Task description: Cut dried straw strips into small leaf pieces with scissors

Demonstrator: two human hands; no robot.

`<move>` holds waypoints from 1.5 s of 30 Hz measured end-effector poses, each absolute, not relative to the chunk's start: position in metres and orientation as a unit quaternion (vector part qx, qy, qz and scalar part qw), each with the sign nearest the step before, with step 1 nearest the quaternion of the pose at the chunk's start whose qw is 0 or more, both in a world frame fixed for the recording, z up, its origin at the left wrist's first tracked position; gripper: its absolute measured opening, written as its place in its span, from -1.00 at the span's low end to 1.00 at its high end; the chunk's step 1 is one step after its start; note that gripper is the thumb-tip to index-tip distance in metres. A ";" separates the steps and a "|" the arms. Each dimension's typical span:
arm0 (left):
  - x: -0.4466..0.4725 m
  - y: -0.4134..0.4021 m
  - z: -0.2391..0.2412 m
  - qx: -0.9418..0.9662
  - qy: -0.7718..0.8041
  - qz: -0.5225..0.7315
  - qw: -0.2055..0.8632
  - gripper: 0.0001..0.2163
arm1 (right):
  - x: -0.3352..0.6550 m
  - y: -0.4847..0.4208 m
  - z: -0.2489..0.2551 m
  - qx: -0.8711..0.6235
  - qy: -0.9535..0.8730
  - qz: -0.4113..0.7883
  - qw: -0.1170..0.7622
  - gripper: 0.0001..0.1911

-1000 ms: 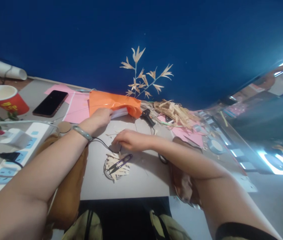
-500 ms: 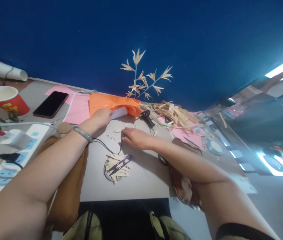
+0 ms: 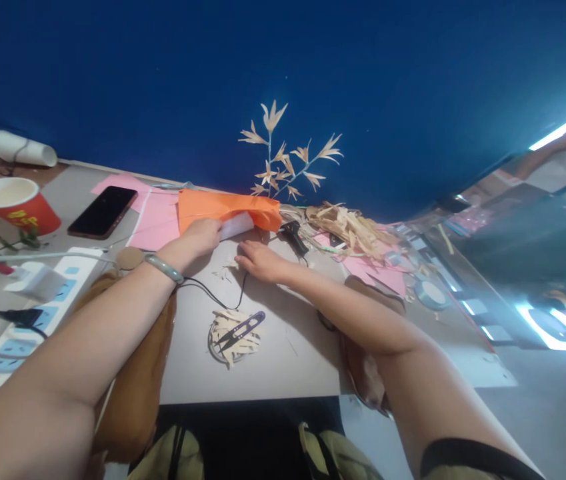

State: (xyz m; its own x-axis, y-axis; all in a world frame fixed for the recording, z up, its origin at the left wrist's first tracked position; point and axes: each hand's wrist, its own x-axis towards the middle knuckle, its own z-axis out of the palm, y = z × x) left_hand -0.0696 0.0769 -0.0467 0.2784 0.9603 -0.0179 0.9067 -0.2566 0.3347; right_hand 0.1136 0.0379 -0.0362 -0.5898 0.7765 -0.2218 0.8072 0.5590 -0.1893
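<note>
My left hand, with a jade-green bangle on its wrist, is closed at the lower edge of an orange bag or sheet. A white folded piece sticks out beside its fingertips and appears to be gripped; the fingers are partly hidden. Palm down, my right hand rests on the table, fingers stretched toward the white piece, holding nothing visible. Small pale scraps lie just left of it. Nearer me, purple-handled thread snips lie on a small round dish of pale strips.
A black glue gun and a pile of dried husks lie behind my right hand. A branch with husk flowers stands at the back. On the left are a phone, a red paper cup and a power strip.
My right hand has shifted slightly left and away from me, closer to the white piece. The white piece has tilted a little; my left hand stays almost in place.
</note>
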 end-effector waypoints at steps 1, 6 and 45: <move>-0.070 0.077 -0.047 0.787 0.593 0.096 0.141 -0.75 | 0.113 0.032 -0.035 0.417 0.894 -0.156 0.052 -0.56; -0.070 0.078 -0.051 0.790 0.587 0.112 0.136 -0.76 | 0.119 0.022 -0.034 0.439 0.883 -0.160 0.038 -0.44; -0.070 0.074 -0.045 0.789 0.586 0.104 0.152 -0.73 | 0.138 0.041 -0.023 0.550 0.826 -0.102 0.068 -0.54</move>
State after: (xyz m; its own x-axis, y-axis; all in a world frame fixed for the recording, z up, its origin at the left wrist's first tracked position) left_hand -0.0703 0.0735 -0.0449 0.2919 0.9564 -0.0134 0.8932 -0.2676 0.3614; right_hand 0.1375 0.0406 -0.0227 -0.3851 0.8953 -0.2237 0.9229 0.3736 -0.0935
